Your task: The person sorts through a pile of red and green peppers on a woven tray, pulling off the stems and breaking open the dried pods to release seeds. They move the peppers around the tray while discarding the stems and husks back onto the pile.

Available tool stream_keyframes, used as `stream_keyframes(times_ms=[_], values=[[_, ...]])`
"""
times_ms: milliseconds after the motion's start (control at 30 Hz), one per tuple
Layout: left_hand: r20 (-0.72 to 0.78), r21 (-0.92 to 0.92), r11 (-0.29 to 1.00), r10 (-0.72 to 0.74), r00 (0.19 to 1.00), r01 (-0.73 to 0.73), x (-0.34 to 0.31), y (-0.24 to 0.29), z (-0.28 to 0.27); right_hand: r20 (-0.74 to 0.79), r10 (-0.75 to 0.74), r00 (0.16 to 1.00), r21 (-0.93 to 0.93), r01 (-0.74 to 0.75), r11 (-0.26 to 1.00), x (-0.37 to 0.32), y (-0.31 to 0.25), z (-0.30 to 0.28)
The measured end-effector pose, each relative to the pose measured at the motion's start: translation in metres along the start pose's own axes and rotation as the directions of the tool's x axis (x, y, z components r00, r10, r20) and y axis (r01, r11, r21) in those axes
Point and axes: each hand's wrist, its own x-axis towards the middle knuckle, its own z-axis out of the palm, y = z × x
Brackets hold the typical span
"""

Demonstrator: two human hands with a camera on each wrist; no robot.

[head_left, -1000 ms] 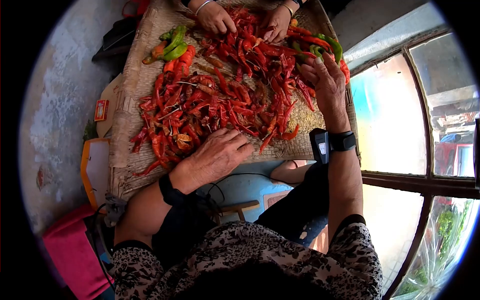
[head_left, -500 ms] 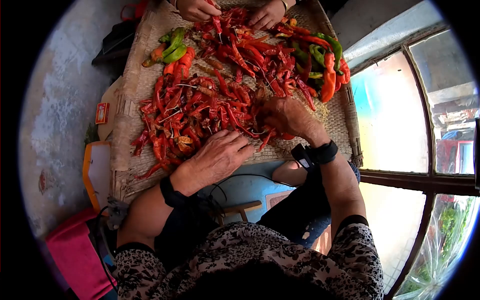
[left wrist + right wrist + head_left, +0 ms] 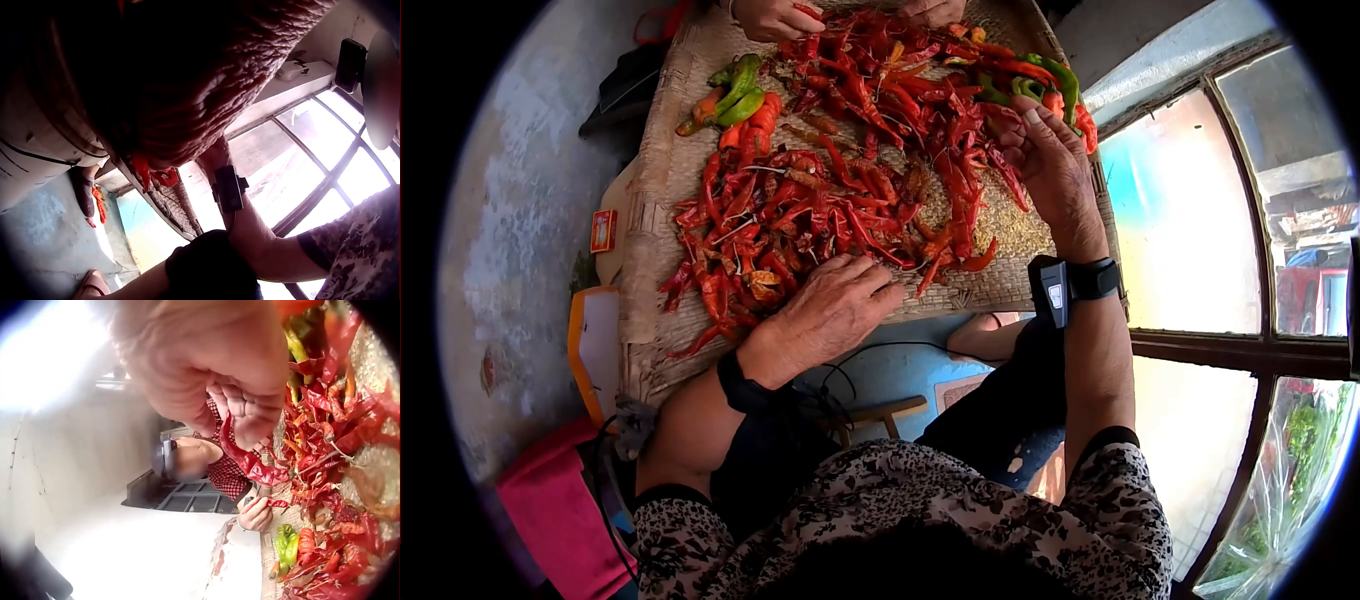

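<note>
Dried red chili peppers [image 3: 800, 215] lie heaped over a woven tray [image 3: 645, 230]. My left hand [image 3: 830, 305] rests at the near edge of the heap, fingers loosely bent, nothing seen in its grip; in the left wrist view its dark underside fills the top. Over the tray's right side, my right hand [image 3: 1055, 175] is raised beside the fresh peppers. The right wrist view shows it pinching a wrinkled red chili pepper [image 3: 250, 464] between thumb and fingers, the other end pointing down toward the heap.
Across the tray another person's hand [image 3: 255, 514] holds a red chili. Green peppers [image 3: 743, 90] lie at the far left, with more green and red peppers [image 3: 1060, 75] at the far right. A window [image 3: 1190, 230] stands close on the right; a matchbox-like red box [image 3: 603, 230] lies left.
My right hand dips from the far right to the near part of the heap, then rises back to the right with a chili. The left hand stays. The other person's hands shift away.
</note>
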Motion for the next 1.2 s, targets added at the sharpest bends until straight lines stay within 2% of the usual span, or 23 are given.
stream_keyframes(times_ms=[67,100,167,200,267,300,367,500,600,667,700,767,800,867,900,933,1000,1033,1067,1100,1133,1167,1200], values=[[0.017,-0.015,1.0,-0.001,1.0,0.001,0.001,0.0,-0.002,-0.124,-0.103,0.987,-0.228,0.073,0.971,0.003,0.004,-0.011],[0.01,-0.005,1.0,0.003,1.0,-0.003,0.0,0.001,-0.002,-0.093,-0.101,0.991,-0.445,0.049,0.894,0.0,0.002,-0.01],[0.003,0.007,1.0,0.007,1.0,-0.007,0.001,0.001,-0.002,-0.024,-0.039,0.999,-0.789,0.005,0.614,-0.012,0.003,-0.004],[-0.002,-0.001,1.0,0.002,1.0,-0.002,0.0,0.0,0.0,0.113,0.11,0.987,-0.919,0.062,0.39,-0.013,0.005,-0.003],[-0.001,-0.009,1.0,-0.003,1.0,0.003,-0.001,0.0,0.0,0.207,0.344,0.916,-0.978,0.207,0.036,-0.022,0.015,0.004],[0.006,0.003,1.0,-0.002,1.0,0.002,0.0,0.001,-0.002,0.202,0.345,0.917,-0.979,0.201,0.039,-0.024,0.021,0.008],[0.008,0.015,1.0,0.001,1.0,-0.001,0.001,0.001,-0.002,0.136,0.417,0.898,-0.959,0.225,-0.171,-0.026,0.029,0.012],[-0.012,0.011,1.0,0.012,1.0,-0.012,0.0,-0.001,-0.002,0.225,0.448,0.865,-0.946,0.304,-0.111,-0.019,0.029,0.016],[-0.009,0.007,1.0,0.012,1.0,-0.012,0.0,0.0,-0.002,0.196,0.515,0.834,-0.955,0.282,-0.093,-0.019,0.022,0.024],[-0.007,0.014,1.0,0.011,1.0,-0.011,-0.001,0.0,-0.003,0.167,0.519,0.839,-0.985,0.163,0.054,-0.019,0.018,0.021],[0.006,0.01,1.0,0.001,1.0,-0.001,-0.001,0.001,-0.003,0.169,0.519,0.838,-0.985,0.164,0.055,-0.018,0.018,0.015],[0.02,0.007,1.0,-0.006,1.0,0.006,-0.001,0.001,-0.003,0.361,0.326,0.874,-0.909,0.252,0.331,-0.016,0.021,0.0],[0.015,0.026,1.0,0.0,1.0,-0.001,-0.001,0.0,-0.001,0.358,0.324,0.876,-0.91,0.25,0.332,-0.016,0.014,0.002],[0.015,0.039,0.999,0.009,1.0,-0.009,-0.001,0.0,0.0,0.199,0.4,0.895,-0.901,0.006,0.434,-0.013,-0.004,0.007],[0.021,0.039,0.999,0.005,1.0,-0.006,-0.001,0.001,-0.001,0.208,0.353,0.912,-0.87,0.008,0.493,-0.009,-0.005,0.003],[0.027,0.04,0.999,0.003,1.0,-0.004,0.0,0.001,-0.002,0.18,0.28,0.943,-0.755,-0.05,0.653,-0.003,-0.004,0.001],[0.039,0.022,1.0,-0.004,0.999,0.003,0.0,0.002,-0.004,-0.042,-0.019,0.999,-0.349,0.003,0.937,-0.002,-0.003,0.005],[0.047,0.005,1.0,-0.014,0.999,0.014,0.001,0.001,-0.004,-0.061,-0.09,0.994,-0.404,0.058,0.913,0.005,0.0,-0.008],[0.05,0.004,1.0,-0.01,0.999,0.01,0.001,0.001,-0.004,-0.065,-0.091,0.994,-0.403,0.057,0.913,0.003,0.003,-0.011],[0.042,0.002,1.0,-0.005,0.999,0.005,0.0,0.0,-0.003,0.066,-0.157,0.985,-0.698,0.158,0.698,-0.001,0.004,-0.01],[0.032,0.001,1.0,-0.002,0.999,0.002,0.001,0.0,-0.003,0.213,-0.168,0.963,-0.885,0.263,0.385,-0.005,0.004,-0.009],[0.034,0.0,1.0,-0.002,0.999,0.002,0.001,0.0,-0.003,0.337,0.085,0.938,-0.911,0.302,0.28,-0.011,0.002,-0.009],[0.035,0.008,1.0,-0.001,0.999,0.001,0.001,0.0,-0.004,0.359,0.31,0.881,-0.932,0.322,0.163,-0.015,0.006,-0.003]])
